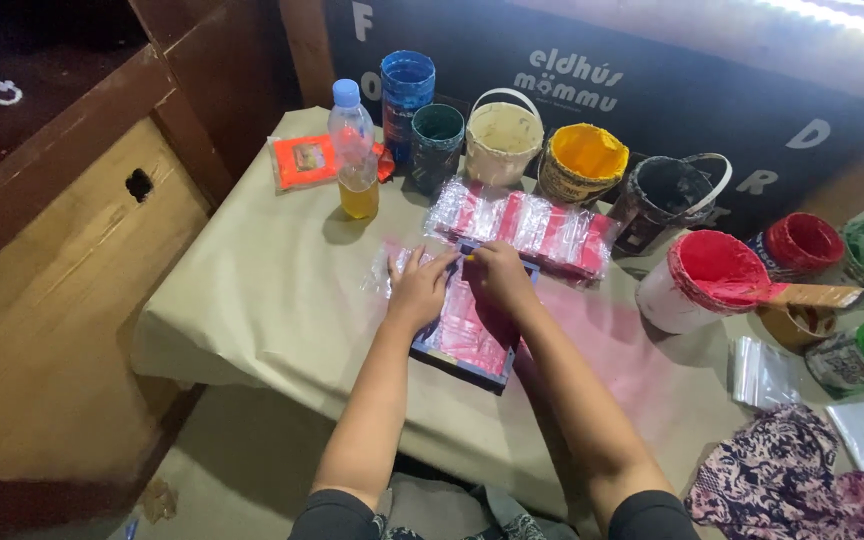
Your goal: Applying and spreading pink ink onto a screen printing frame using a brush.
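Your left hand lies flat, fingers spread, on a clear bag of pink powder sitting on the dark tray. Your right hand pinches the bag's top edge. A row of filled pink bags lies done behind; this one looks unfinished

A small printing workshop: open paint tubs in many colours crowd a paper-covered tabletop stained pink.

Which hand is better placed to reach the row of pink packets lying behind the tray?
Probably the right hand: it rests at the dark tray's far edge, almost touching the pink packets. The left hand lies farther left and nearer the person.
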